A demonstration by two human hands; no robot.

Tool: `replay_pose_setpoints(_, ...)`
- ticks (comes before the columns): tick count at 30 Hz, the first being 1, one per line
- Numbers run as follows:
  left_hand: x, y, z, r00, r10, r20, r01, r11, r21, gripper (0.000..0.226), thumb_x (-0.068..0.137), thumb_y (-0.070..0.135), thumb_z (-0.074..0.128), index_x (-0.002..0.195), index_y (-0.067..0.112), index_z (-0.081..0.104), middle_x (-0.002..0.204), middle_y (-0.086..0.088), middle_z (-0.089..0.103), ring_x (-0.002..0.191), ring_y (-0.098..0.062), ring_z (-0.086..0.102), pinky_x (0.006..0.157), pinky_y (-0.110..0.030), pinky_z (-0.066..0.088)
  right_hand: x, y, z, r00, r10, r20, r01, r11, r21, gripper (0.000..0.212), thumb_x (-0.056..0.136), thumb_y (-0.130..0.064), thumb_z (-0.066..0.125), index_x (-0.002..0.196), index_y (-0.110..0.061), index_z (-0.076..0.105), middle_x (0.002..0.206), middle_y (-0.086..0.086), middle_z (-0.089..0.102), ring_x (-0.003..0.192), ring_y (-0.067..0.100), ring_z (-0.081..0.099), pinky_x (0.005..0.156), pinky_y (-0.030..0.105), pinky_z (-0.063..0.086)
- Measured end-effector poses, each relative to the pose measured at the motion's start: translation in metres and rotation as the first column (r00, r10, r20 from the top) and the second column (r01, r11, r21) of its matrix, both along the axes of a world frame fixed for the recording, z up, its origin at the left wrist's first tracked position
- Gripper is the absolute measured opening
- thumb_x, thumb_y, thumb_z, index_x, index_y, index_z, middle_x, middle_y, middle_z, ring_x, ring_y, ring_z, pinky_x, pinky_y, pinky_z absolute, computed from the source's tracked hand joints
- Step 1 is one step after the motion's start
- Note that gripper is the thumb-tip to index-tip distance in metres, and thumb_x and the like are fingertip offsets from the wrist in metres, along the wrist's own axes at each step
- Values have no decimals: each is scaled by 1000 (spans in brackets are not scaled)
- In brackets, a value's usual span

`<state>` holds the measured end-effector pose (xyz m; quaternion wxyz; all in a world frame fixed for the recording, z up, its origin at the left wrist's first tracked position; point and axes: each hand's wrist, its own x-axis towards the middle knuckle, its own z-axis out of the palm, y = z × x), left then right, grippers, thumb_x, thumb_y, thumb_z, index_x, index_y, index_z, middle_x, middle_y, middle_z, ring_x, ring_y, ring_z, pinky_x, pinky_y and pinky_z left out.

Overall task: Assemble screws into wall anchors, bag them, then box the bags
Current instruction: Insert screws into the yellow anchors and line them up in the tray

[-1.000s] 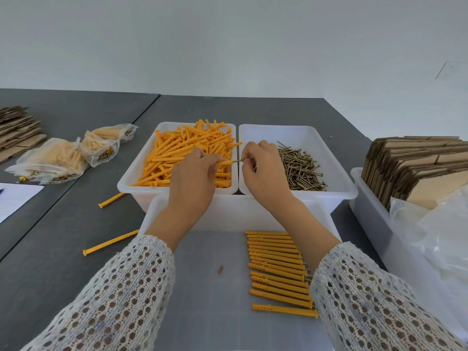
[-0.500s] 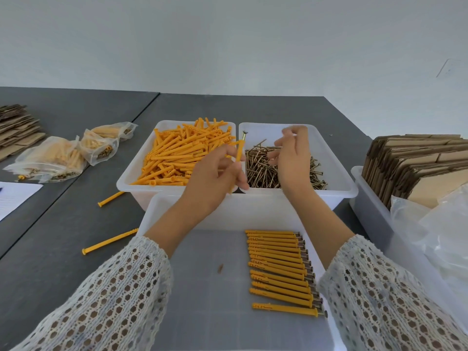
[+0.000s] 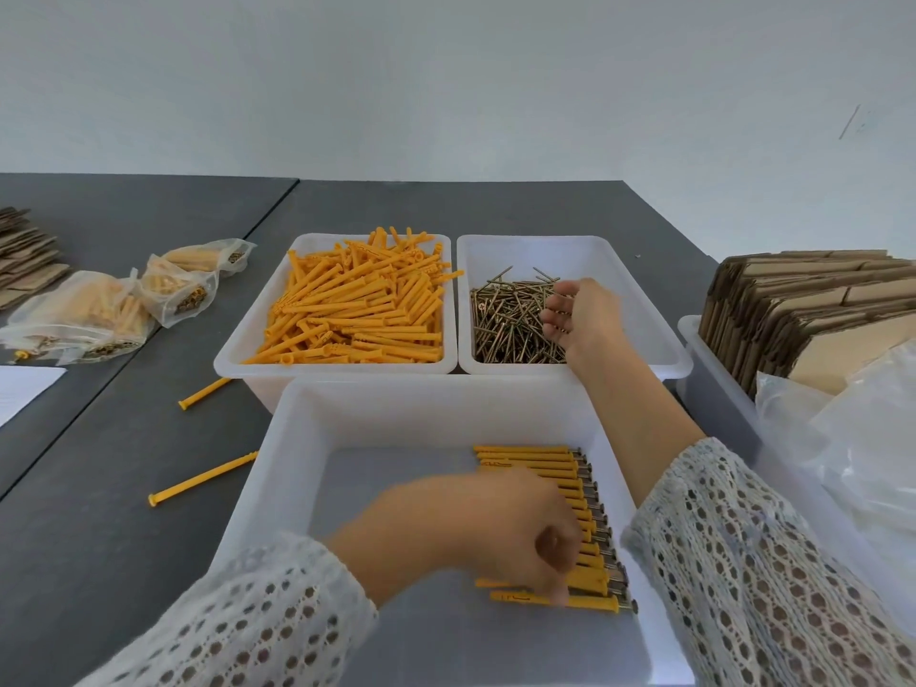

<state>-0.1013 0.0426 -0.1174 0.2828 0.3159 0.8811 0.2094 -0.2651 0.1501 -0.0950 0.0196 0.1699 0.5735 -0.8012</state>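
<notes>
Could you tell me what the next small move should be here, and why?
Probably the right hand should pinch one screw from the screw bin: it hovers over the pile with fingers loosely spread and seemingly empty. The left hand is down at the row of assembled anchors in the near tray, so a fresh pairing likely follows.

Left hand point(image 3: 500, 533): moved from above the anchor bin's near right corner down into the near tray point(image 3: 277, 468); now over the near end of the assembled row point(image 3: 555, 493), fingers curled at the nearest anchors.
Assembled anchor: no longer held upright between the bins; whether it has joined the row cannot be told, as the hand covers that end.
Right hand point(image 3: 580, 314): lowered from above the screw bin point(image 3: 659, 319) into it; fingers now loosely bent on the right side of the screws point(image 3: 505, 319).
</notes>
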Motion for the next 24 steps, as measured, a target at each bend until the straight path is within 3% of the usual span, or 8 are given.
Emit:
replay_pose_setpoints(6,22,30,-2,980,-175,-90,167,982,-85,14,89,21,69,98,11,63,91,-4,64,78,-21,55,67,-36,49,-1,-1,0,1000,4,22,-4,999,39,29,94,-4,34,81,-10,59,62,2,55,46,14,50,44,19,43)
replay_pose_setpoints(12,26,33,-7,926,-202,-319,145,970,-196,15,90,22,63,88,10,53,74,-4,51,67,-24,49,60,-36,43,-5,-1,-2,999,13,30,-15,998,66,29,92,-2,35,83,-9,61,61,2,56,39,12,50,42,18,44)
replay_pose_setpoints(19,23,33,-10,918,-190,-349,118,969,-217,22,97,29,59,90,9,51,72,-1,43,70,-23,46,60,-36,43,-8,-2,-7,1000,26,17,-28,993,119,29,92,-3,36,82,-10,62,60,1,57,37,11,51,41,19,45)
replay_pose_setpoints(24,20,32,-16,921,-178,-348,124,977,-171,21,95,30,59,88,10,56,75,-4,51,70,-24,50,61,-35,45,-10,-2,-6,998,48,31,-53,984,169,29,92,-3,35,84,-11,62,64,3,58,46,14,52,41,19,44)
